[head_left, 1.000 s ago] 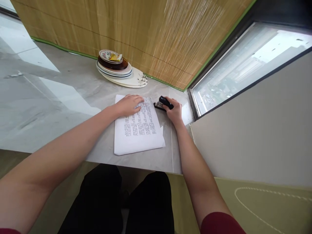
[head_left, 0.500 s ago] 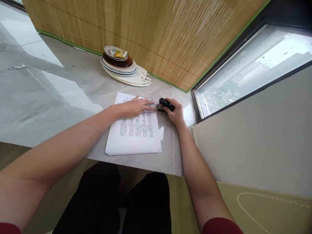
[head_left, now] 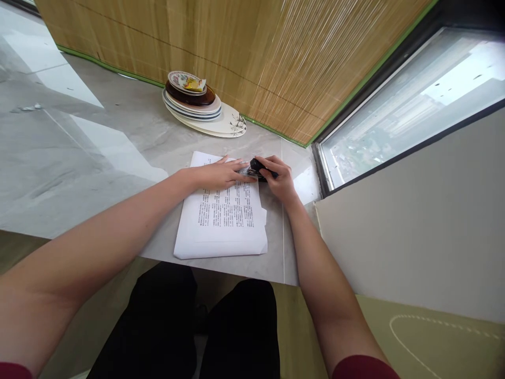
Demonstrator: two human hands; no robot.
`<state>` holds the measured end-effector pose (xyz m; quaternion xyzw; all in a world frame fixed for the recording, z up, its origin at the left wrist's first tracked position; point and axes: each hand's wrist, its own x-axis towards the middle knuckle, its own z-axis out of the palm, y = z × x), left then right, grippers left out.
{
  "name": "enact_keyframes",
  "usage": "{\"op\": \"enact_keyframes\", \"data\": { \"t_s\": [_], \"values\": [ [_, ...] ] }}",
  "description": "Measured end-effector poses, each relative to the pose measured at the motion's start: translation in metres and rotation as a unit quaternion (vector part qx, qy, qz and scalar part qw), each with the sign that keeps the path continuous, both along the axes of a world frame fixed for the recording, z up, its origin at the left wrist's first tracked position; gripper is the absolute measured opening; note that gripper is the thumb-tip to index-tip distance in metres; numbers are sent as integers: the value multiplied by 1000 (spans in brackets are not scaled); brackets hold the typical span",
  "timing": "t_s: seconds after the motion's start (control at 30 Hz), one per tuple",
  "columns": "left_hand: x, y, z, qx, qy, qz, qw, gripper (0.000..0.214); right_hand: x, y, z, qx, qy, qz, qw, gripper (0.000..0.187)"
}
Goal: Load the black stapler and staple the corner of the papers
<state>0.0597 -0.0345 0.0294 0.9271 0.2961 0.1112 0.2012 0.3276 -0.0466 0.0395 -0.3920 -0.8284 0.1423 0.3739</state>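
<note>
Printed sheets of paper [head_left: 221,231] lie in a stack on the grey marble-look counter, one small corner sticking out on the right side. Flat across the upper part of the stack rests my left hand [head_left: 219,175], its fingers spread and pointing right. My right hand [head_left: 279,178] is wrapped around a black stapler [head_left: 258,166]. The stapler's front end reaches over the right edge of the paper, close to my left fingertips. Whether its jaws are pressed together I cannot make out.
Behind the paper stands a stack of plates [head_left: 193,108] with a small yellow packet [head_left: 196,84] on top. A bamboo blind [head_left: 221,37] borders the counter [head_left: 118,173] at the back. To the right are a window [head_left: 394,116] and a white wall [head_left: 414,221].
My right hand has moved the stapler left, from beside the paper's edge to over it. The sheets have shifted slightly right and toward me. My left hand stays nearly in place.
</note>
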Motion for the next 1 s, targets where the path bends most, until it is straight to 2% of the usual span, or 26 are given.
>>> {"op": "enact_keyframes", "data": {
  "t_s": [0.2, 0.37, 0.63, 1.0],
  "values": [
    [1, -1, 1, 2, 7, -7, 1000, 51, -5, -2, 0, 15, -47, -31, 998, 44],
    [1, -2, 2, 3, 8, -13, 1000, 52, -6, -1, -1, 25, -56, -23, 998, 44],
    [1, 1, -5, -7, -35, 0, 999, 57, -11, -1, 0, 21, -76, -33, 996, 47],
    [1, -2, 0, -3, -10, -10, 1000, 51, -14, -2, -2, 31, -106, -53, 993, 43]
  ]
}}
